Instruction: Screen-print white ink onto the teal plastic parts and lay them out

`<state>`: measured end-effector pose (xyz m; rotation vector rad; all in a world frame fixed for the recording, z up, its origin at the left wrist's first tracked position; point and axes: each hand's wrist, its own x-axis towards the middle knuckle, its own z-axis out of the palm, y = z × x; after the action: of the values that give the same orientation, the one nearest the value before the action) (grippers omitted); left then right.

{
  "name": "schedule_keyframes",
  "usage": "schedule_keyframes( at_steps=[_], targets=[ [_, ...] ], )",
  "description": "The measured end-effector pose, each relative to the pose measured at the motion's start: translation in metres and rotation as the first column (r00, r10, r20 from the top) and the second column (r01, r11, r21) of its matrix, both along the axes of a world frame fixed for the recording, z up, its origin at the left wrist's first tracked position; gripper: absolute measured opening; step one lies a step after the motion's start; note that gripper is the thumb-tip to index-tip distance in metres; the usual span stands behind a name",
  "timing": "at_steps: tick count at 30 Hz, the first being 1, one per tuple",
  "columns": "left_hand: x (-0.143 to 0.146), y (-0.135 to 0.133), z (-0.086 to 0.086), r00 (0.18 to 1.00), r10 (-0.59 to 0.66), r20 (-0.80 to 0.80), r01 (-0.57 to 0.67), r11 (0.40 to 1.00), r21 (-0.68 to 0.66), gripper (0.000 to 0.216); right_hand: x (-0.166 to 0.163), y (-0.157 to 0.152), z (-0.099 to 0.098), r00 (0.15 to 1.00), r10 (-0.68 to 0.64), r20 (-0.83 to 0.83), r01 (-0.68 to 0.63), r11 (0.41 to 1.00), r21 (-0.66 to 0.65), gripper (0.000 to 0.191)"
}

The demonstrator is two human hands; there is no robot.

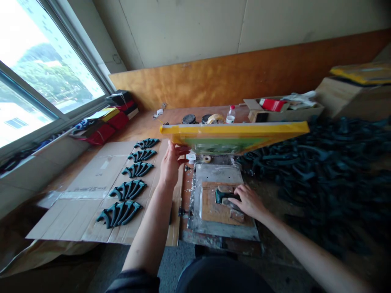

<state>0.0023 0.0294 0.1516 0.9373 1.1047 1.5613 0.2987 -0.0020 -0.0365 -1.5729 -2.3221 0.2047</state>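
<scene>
My left hand (171, 162) grips the near-left corner of a yellow-framed printing screen (235, 134) and holds it tilted up above the print base (220, 228). My right hand (249, 200) rests on a dark plastic part (220, 195) that lies on the wooden jig block (214, 207) in the middle of the base; its fingers curl over the part. Under the raised frame the green mesh shows.
Rows of dark curved parts (128, 190) lie fanned out on flattened cardboard (79, 195) to the left. A big heap of the same parts (320, 171) fills the right. Jars, a tape roll and a bottle (231, 114) stand behind the screen, and boxes (275, 106) sit at the back right.
</scene>
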Motion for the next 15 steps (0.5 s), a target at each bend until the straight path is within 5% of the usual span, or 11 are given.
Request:
schedule_keyframes(
  at_steps=[2,4,5,6,8,12,15],
  targets=[
    [0.012,-0.011,-0.017,0.995,0.092,0.032,-0.091,0.996,-0.023,0.053,-0.017,-0.009,-0.004,0.997,-0.067,0.028,0.069,0.995,-0.069,0.023],
    [0.029,-0.039,-0.051,0.999,0.029,0.038,-0.021,0.978,-0.205,0.06,-0.035,-0.018,0.004,0.984,-0.175,-0.035,0.168,0.975,-0.144,0.021],
    [0.039,-0.056,-0.071,0.993,-0.102,0.051,0.114,0.926,-0.359,0.066,-0.045,-0.024,0.011,0.971,-0.22,-0.09,0.205,0.967,-0.153,0.02],
    [0.049,-0.074,-0.091,0.952,-0.282,0.119,0.301,0.798,-0.521,0.071,-0.057,-0.03,0.019,0.958,-0.243,-0.15,0.223,0.965,-0.135,0.02],
    [0.063,-0.105,-0.125,0.915,-0.323,0.241,0.402,0.695,-0.596,0.069,-0.081,-0.043,0.031,0.955,-0.156,-0.254,0.151,0.988,-0.037,0.016],
    [0.041,-0.12,-0.16,0.982,-0.118,0.15,0.186,0.773,-0.606,0.057,-0.074,-0.046,0.039,0.928,0.245,-0.28,-0.227,0.969,0.098,0.013],
    [-0.024,-0.109,-0.177,0.956,-0.142,-0.259,-0.066,0.752,-0.656,0.058,0.016,-0.031,0.028,0.986,0.063,-0.157,-0.044,0.992,0.117,0.03]
  ],
)
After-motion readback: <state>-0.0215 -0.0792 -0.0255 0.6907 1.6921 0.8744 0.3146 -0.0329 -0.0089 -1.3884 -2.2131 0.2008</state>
